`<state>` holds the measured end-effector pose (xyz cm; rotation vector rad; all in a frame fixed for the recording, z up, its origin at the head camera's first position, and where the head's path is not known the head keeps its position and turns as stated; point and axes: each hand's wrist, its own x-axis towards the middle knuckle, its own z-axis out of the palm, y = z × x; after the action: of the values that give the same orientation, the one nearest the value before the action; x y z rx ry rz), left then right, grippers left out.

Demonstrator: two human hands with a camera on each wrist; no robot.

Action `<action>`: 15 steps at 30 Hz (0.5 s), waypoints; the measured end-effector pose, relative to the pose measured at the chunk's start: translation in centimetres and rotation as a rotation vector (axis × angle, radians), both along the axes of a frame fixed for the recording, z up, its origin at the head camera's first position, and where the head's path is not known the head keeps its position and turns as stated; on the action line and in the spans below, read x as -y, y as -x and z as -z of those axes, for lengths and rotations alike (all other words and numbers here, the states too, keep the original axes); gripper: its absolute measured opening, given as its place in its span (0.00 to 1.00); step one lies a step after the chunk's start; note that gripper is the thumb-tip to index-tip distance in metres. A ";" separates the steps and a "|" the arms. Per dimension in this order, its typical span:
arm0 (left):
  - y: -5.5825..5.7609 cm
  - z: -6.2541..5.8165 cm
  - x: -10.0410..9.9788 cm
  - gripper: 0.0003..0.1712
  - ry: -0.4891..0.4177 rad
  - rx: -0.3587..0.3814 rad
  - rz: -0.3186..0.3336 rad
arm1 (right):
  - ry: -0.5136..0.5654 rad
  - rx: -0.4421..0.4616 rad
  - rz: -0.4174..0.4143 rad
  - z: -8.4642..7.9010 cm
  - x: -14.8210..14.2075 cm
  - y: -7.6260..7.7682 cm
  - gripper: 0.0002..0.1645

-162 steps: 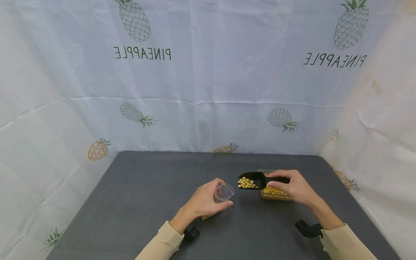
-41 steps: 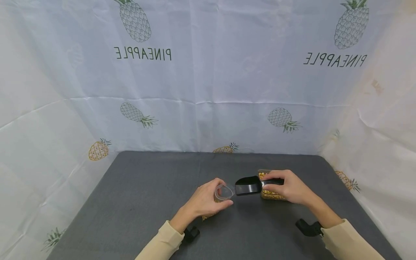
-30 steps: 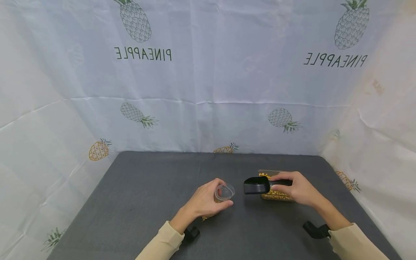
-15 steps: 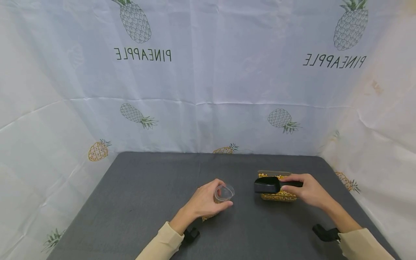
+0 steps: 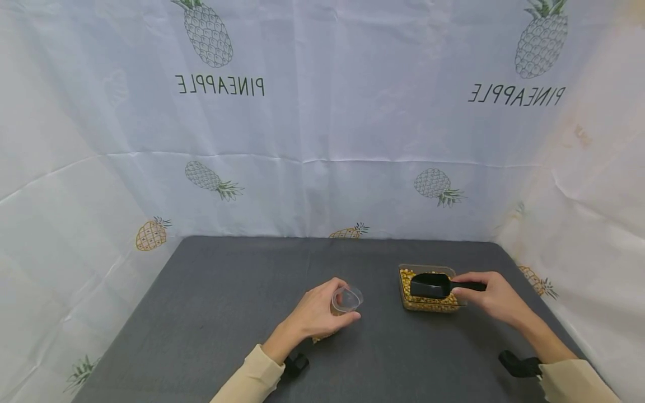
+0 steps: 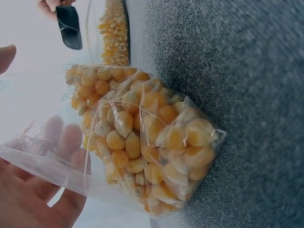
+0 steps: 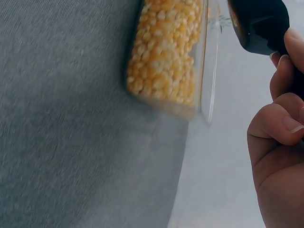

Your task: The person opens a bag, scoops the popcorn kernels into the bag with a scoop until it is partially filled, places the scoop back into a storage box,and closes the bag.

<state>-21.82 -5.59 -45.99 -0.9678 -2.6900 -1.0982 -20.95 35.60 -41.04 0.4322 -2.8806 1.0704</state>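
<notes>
My left hand (image 5: 322,308) holds a clear plastic bag (image 6: 142,142) by its upper part, thumb and fingers round the mouth. Corn kernels fill the lower part of the bag, which sits on the dark cloth in the left wrist view. With its thumb and fingers, my right hand (image 5: 491,294) grips the handle of a black scoop (image 5: 431,285). The scoop is above a clear rectangular container (image 5: 408,305) of corn kernels (image 7: 164,52), tipped sideways, and no kernels show in it. In the right wrist view, the scoop is apart from the container's rim.
Dark grey cloth covers the table (image 5: 242,280). A white curtain (image 5: 312,112) printed with pineapples surrounds its back and sides. Black wrist devices (image 5: 519,365) sit at both cuffs.
The scoop, earlier loaded with kernels, was tipped at the bag's mouth. My right hand has since carried it right, over the container. My left hand and the bag have stayed in place.
</notes>
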 end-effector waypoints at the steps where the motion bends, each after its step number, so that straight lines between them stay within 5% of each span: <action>1: 0.0 0.0 0.0 0.32 -0.002 0.000 0.000 | -0.005 0.002 0.005 0.1 -0.2 0.0 0.18; 15: -0.1 0.0 0.0 0.32 -0.006 -0.001 0.002 | -0.023 0.062 0.074 1.3 -2.9 -0.2 0.24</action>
<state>-21.75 -5.61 -46.02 -0.9698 -2.6842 -1.1056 -20.74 38.46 -42.30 0.2957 -2.9393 1.0593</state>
